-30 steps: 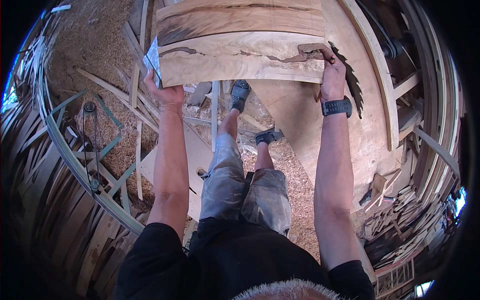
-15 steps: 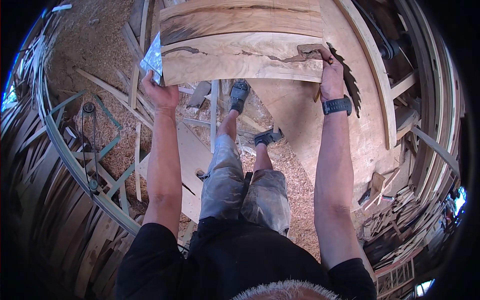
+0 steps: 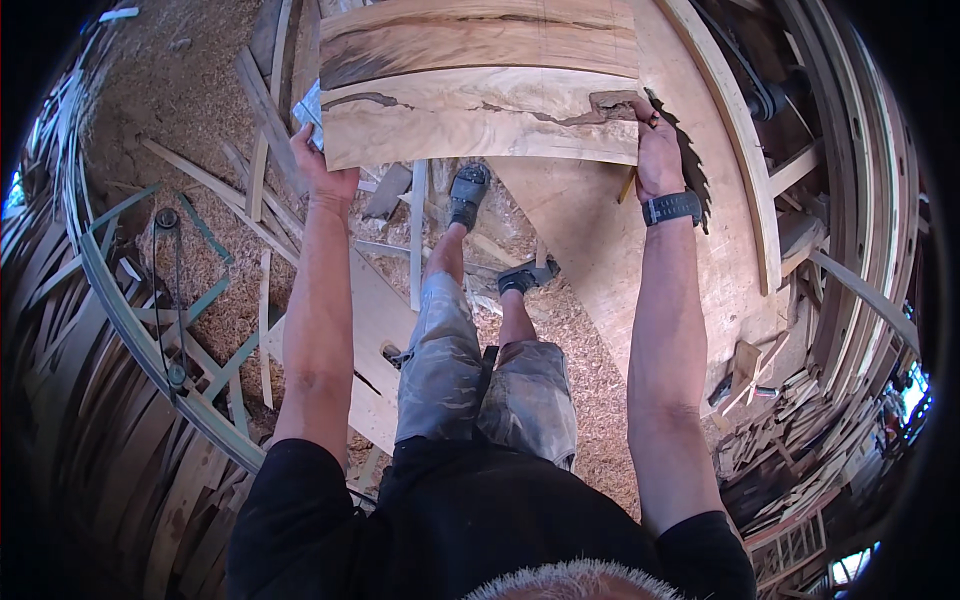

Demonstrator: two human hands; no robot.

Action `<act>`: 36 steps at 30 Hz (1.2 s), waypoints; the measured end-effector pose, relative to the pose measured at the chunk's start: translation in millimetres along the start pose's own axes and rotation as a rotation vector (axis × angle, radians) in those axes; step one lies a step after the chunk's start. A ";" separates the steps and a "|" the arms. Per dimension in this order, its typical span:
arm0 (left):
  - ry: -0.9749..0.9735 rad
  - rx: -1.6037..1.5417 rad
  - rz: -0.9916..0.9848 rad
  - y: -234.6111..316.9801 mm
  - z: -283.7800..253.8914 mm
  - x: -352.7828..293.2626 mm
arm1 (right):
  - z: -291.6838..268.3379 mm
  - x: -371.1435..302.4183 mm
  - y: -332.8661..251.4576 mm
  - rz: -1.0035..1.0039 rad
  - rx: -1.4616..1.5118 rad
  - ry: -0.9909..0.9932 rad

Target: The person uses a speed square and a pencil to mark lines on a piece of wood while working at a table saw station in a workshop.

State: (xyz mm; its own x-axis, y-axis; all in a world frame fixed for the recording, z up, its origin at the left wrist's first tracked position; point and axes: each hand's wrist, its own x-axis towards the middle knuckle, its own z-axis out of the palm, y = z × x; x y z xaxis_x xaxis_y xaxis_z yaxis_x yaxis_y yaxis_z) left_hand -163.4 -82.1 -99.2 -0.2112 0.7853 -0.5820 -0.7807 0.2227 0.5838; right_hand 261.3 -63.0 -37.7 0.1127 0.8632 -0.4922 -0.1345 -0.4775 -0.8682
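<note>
My two hands hold a pale wooden board (image 3: 450, 135) with a dark, crooked crack and bark pocket along it. Fingers of my left hand (image 3: 325, 178) are closed round its left end, beside a bluish, shiny sheet (image 3: 310, 108) partly hidden behind the wood. At the other end, my right hand (image 3: 658, 160) grips the corner by the bark pocket, a watch on its wrist. A second board (image 3: 480, 42) with darker grain lies along the far edge. Just right of my right hand, a toothed circular saw blade (image 3: 693, 160) stands up through a plywood top (image 3: 560, 210).
Beyond the blade, a long wooden rail (image 3: 735, 130) edges the plywood. Sawdust and loose offcuts (image 3: 220, 185) cover the floor around my feet. To the left is a green metal frame (image 3: 125, 315) with a belt and pulleys; stacked timber (image 3: 800, 440) fills the right side.
The whole view has shifted slightly left. Less of the shiny sheet shows beside my left hand. Both hands keep hold of the board.
</note>
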 end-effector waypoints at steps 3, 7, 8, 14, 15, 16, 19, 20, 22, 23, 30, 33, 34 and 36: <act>0.021 0.005 0.056 -7.4 1.0 -1.0 | -4.2 1.6 3.9 -0.003 0.012 0.005; 0.062 0.045 0.159 -13.2 8.0 -8.6 | -6.2 5.4 8.2 -0.052 0.012 -0.029; 0.060 0.046 0.158 -12.9 10.3 -9.0 | -8.5 6.0 9.3 -0.053 0.013 -0.026; 0.133 0.107 0.153 -3.0 18.2 -13.0 | -8.0 4.8 5.7 0.005 -0.004 -0.029; 0.184 0.145 0.232 5.3 14.9 -12.7 | -4.2 2.2 0.0 0.002 0.088 -0.025; 0.235 0.181 0.310 13.4 12.1 -12.0 | -2.9 -0.5 -2.8 0.000 0.179 -0.019; -0.095 0.210 0.363 47.9 5.4 -37.0 | -14.1 -19.3 -8.6 -0.074 0.036 0.169; -0.095 0.208 0.363 55.7 11.5 -53.2 | -15.6 -32.1 -7.2 -0.181 0.022 0.273; -0.064 0.722 0.552 70.4 26.3 -87.3 | -14.0 -66.0 -8.8 -0.262 -0.030 0.372; -0.065 0.718 0.550 71.0 31.7 -101.8 | -9.3 -83.9 -9.5 -0.340 -0.077 0.465; -0.319 1.417 0.810 -7.5 57.1 -143.3 | 75.2 -157.5 10.0 -0.208 0.050 -0.124; -0.361 1.729 1.092 -38.8 83.3 -153.6 | 98.8 -151.7 12.2 -0.187 0.070 -0.181; -0.365 1.727 1.092 -46.7 85.7 -157.2 | 104.2 -149.1 12.7 -0.143 0.120 -0.179; -0.401 1.816 0.940 -58.4 87.3 -162.9 | 111.1 -141.2 21.9 -0.054 0.181 -0.112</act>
State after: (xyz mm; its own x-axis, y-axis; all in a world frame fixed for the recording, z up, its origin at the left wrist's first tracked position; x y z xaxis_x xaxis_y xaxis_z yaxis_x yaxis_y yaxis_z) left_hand -32.1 -172.7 10.9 0.1959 0.9710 0.1372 0.8463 -0.2380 0.4766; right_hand 133.1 -177.2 19.7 0.0159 0.9044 -0.4264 -0.3069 -0.4015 -0.8629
